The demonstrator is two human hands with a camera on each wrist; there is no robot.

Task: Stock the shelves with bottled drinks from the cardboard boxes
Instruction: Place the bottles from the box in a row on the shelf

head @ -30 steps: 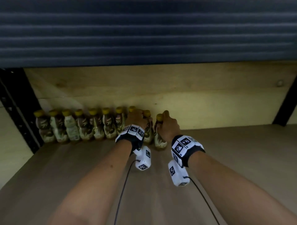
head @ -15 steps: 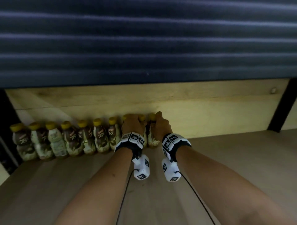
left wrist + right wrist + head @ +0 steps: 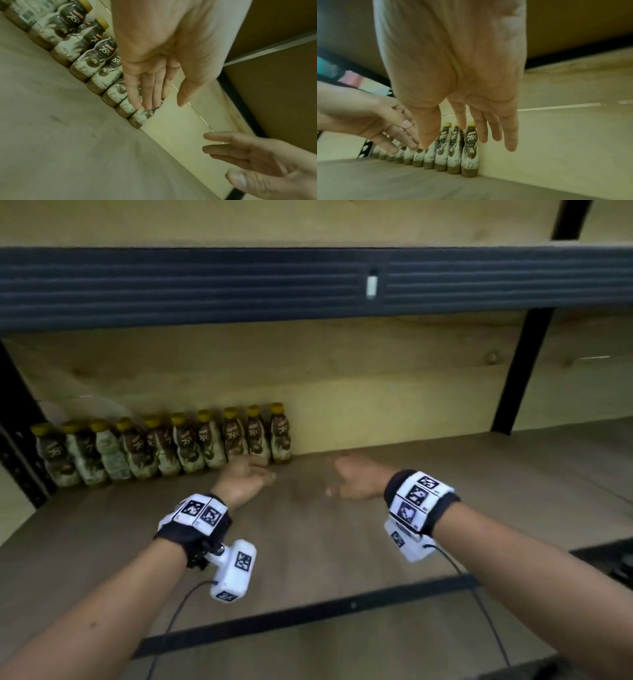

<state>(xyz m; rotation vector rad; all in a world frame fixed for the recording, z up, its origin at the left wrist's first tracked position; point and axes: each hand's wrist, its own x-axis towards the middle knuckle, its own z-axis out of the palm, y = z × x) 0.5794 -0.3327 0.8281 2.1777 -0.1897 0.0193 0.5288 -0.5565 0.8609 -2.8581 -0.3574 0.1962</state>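
Observation:
A row of several coffee bottles (image 3: 164, 446) with yellow caps stands upright against the back wall of the wooden shelf (image 3: 342, 542), left of centre; the same row of bottles (image 3: 96, 63) shows in the left wrist view. The rightmost bottle (image 3: 280, 433) (image 3: 470, 150) ends the row. My left hand (image 3: 245, 477) (image 3: 154, 86) hovers just in front of the row's right end, fingers straight and empty. My right hand (image 3: 356, 477) (image 3: 471, 121) is to the right of the row, apart from the bottles, fingers relaxed and holding nothing.
The shelf's back board (image 3: 376, 392) runs behind the bottles. A dark ribbed beam (image 3: 239, 285) of the shelf above hangs overhead. Black uprights stand at far left (image 3: 17, 440) and right (image 3: 520, 371). The shelf's dark front rail (image 3: 342, 607) crosses under my forearms.
Both hands have let go of the two bottles they were setting at the row's right end and pulled back toward me; the right hand moved off to the right.

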